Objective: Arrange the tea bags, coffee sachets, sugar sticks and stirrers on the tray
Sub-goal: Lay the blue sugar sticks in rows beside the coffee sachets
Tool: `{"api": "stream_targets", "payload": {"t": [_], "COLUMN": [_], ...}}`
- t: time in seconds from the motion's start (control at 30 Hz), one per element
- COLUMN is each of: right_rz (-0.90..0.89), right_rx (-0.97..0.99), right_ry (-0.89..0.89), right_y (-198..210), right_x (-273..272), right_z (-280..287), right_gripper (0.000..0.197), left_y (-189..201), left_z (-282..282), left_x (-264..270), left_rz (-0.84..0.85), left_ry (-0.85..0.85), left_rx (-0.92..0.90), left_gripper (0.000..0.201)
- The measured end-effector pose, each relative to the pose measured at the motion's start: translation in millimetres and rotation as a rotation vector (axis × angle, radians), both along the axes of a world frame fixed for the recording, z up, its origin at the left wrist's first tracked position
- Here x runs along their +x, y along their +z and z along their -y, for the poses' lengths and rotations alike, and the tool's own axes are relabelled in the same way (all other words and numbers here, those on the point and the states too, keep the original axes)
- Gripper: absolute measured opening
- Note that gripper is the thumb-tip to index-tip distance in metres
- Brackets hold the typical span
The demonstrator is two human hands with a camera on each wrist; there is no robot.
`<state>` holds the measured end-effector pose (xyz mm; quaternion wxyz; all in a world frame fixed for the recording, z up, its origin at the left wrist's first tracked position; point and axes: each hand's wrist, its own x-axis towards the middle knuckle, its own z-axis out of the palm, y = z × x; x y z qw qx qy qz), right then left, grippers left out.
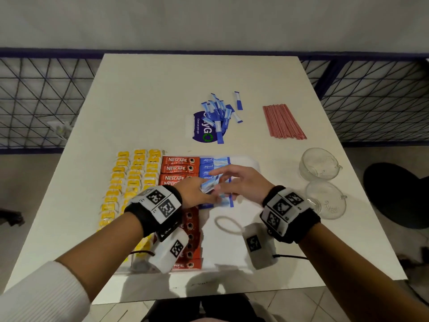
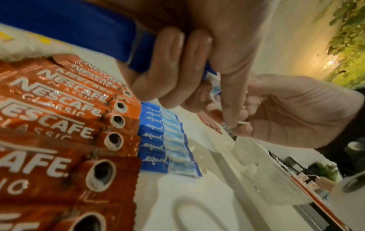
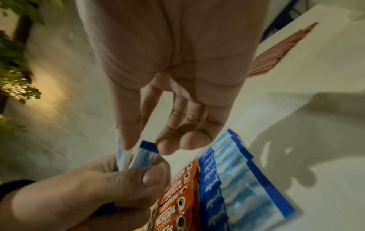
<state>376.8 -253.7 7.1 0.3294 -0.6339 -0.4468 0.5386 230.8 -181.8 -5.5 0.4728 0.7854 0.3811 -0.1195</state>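
Observation:
A white tray (image 1: 222, 249) lies near the table's front edge. On it are columns of yellow tea bags (image 1: 132, 177), a column of red coffee sachets (image 1: 180, 168) and a column of blue sugar sticks (image 1: 214, 161). Over that blue column my left hand (image 1: 204, 188) grips a small bundle of sugar sticks (image 1: 209, 185). In the right wrist view the bundle (image 3: 138, 157) pokes up from the left hand (image 3: 138, 175). My right hand (image 3: 146, 143) meets it with straight fingers, thumb tip on one stick's end. Loose sugar sticks (image 1: 218, 115) and red stirrers (image 1: 283, 122) lie farther back.
Two clear glass cups (image 1: 319, 165) (image 1: 327, 201) stand right of the tray. A blue sticker (image 1: 202, 131) lies under the loose sticks. A blue wire railing (image 1: 46, 101) runs behind the table, and a dark round seat (image 1: 399, 194) is at the right.

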Motion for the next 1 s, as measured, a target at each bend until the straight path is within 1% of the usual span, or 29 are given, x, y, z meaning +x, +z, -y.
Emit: {"api": "stream_targets", "payload": {"t": [0.03,0.1,0.17,0.23,0.27,0.33,0.4,0.43,0.53,0.57,0.67,0.77,0.87,0.93,1.0], "right_rz": [0.008,0.019,0.024,0.001,-0.011,-0.023,-0.038,-0.049,-0.073,-0.075,-0.092,-0.111,-0.131,-0.159,-0.198], "right_rx": [0.017,0.025,0.007,-0.027,-0.043,-0.064,-0.071,-0.073,-0.083,-0.086,-0.079,-0.064,-0.04,-0.038,-0.06], "right_ry": [-0.001,-0.034,-0.068,-0.09,-0.096,-0.095,-0.1,-0.104,-0.091,-0.079,-0.044,-0.017,-0.024,-0.059,-0.095], "right_y": [2,3,3,2,2,0,0,1,3,4,5,8,11,13,14], "right_x": [-1,0,3,7,8,10,12,12,13,12,10,11,11,13,16], "right_z": [-2,-5,-7,-9,-9,-9,-9,-9,-9,-9,-9,-7,-7,-7,-6], "right_gripper": [0.018,0.015,0.016,0.019,0.02,0.02,0.02,0.019,0.019,0.019,0.022,0.026,0.026,0.023,0.016], "left_y": [1,2,4,7,9,11,14,16,22,24,28,30,23,17,11], "left_z": [-1,-3,-5,-4,-3,-1,2,3,8,9,12,13,13,13,12], "left_x": [-2,-7,-15,-22,-25,-29,-31,-31,-29,-28,-24,-20,-17,-16,-16], "left_rz": [0.007,0.032,0.078,0.142,0.177,0.242,0.273,0.275,0.289,0.299,0.313,0.341,0.371,0.376,0.394], "left_ry": [0.014,0.04,0.102,0.184,0.22,0.28,0.348,0.377,0.457,0.476,0.513,0.516,0.552,0.564,0.522], "left_rx": [-0.013,-0.028,-0.01,0.014,-0.01,-0.106,-0.163,-0.175,-0.182,-0.177,-0.137,-0.088,-0.072,-0.034,0.022], "left_gripper": [0.014,0.013,0.017,0.016,0.017,0.023,0.026,0.028,0.042,0.042,0.034,0.025,0.017,0.009,0.007]}}
